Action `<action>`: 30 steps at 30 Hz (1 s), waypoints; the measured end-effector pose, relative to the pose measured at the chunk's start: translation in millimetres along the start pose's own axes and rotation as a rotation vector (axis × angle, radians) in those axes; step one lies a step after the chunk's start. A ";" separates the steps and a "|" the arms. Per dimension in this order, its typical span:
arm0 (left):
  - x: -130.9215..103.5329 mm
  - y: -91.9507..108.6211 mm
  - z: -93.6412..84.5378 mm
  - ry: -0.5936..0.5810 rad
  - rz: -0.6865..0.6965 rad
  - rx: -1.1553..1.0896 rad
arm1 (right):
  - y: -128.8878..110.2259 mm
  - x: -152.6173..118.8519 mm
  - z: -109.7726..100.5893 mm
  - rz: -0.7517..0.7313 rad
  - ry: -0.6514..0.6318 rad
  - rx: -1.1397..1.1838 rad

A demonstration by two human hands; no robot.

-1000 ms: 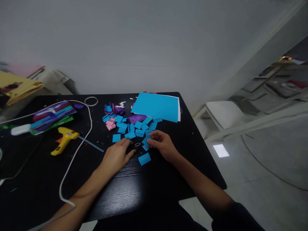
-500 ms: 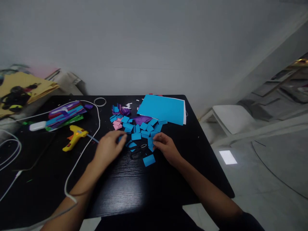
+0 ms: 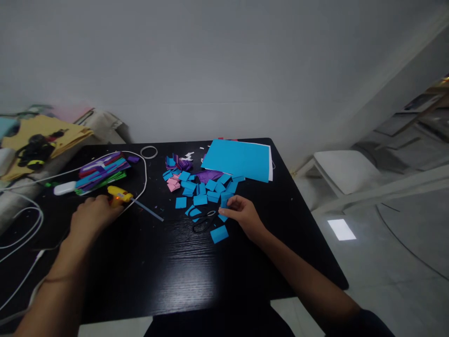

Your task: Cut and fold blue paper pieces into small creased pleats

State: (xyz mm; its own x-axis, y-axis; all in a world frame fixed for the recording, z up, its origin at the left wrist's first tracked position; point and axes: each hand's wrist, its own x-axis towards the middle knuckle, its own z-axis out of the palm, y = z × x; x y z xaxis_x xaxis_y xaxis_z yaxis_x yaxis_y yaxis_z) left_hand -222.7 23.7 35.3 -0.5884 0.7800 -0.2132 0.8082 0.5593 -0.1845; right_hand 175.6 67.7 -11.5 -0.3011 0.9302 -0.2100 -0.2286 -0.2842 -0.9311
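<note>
Towards the left of the worktop [image 3: 182,271], the yellow glue gun [image 3: 120,194] is reached by the left hand [image 3: 91,215]. Its handle is largely covered by the fingers, so whether it is firmly grasped cannot be told. A translucent glue stick [image 3: 147,209] is seen extending from the gun towards the near right, and the gun's back end is crossed by no visible part of the other hand. Near the middle, a small blue paper piece [image 3: 224,200] is pinched between the thumb and fingers of the right hand [image 3: 246,217].

Just left of the right hand, many blue paper pieces [image 3: 200,200] are scattered, some of them creased and overlapping. Black-handled scissors [image 3: 203,222] are laid among the nearer pieces, with one separate blue rectangle [image 3: 219,234] placed just to their near right. Pink paper pieces [image 3: 173,184] are gathered at the left edge of the blue ones, and folded purple pieces [image 3: 184,164] are clustered beyond them.

On the far right of the worktop, a large blue sheet [image 3: 238,159] is laid partly over a white sheet [image 3: 271,164]. At the far left, a stack of coloured strips [image 3: 103,172] is partly encircled by a white cable [image 3: 145,174], and a pale ring [image 3: 149,152] is placed near it. Beyond the right edge, a white chair [image 3: 345,171] is seen.
</note>
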 end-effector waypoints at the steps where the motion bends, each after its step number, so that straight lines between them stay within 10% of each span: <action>1: 1.6 -1.0 2.8 0.023 0.017 -0.025 | 0.5 0.5 -0.1 0.005 0.002 0.001; 10: -12.9 0.2 -7.4 0.439 -0.017 -0.045 | 5.0 4.0 -2.1 0.018 -0.012 -0.009; 15: -37.9 22.0 -21.5 0.586 0.219 -0.332 | 6.5 4.0 0.1 0.025 -0.026 -0.015; 23: -55.9 83.4 3.7 0.274 0.693 -0.759 | 9.1 3.6 2.2 -0.011 0.005 -0.067; 30: -47.8 82.6 27.5 0.120 0.658 -0.947 | 14.6 4.4 1.2 -0.003 -0.006 -0.060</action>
State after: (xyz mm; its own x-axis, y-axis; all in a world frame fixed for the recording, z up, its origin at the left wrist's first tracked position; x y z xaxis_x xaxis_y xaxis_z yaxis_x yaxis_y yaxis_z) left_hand -128.5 24.9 3.8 -0.0820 0.9915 0.1006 0.6819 -0.0178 0.7312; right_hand 169.9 67.4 -25.7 -0.3065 0.9293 -0.2059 -0.1738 -0.2673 -0.9478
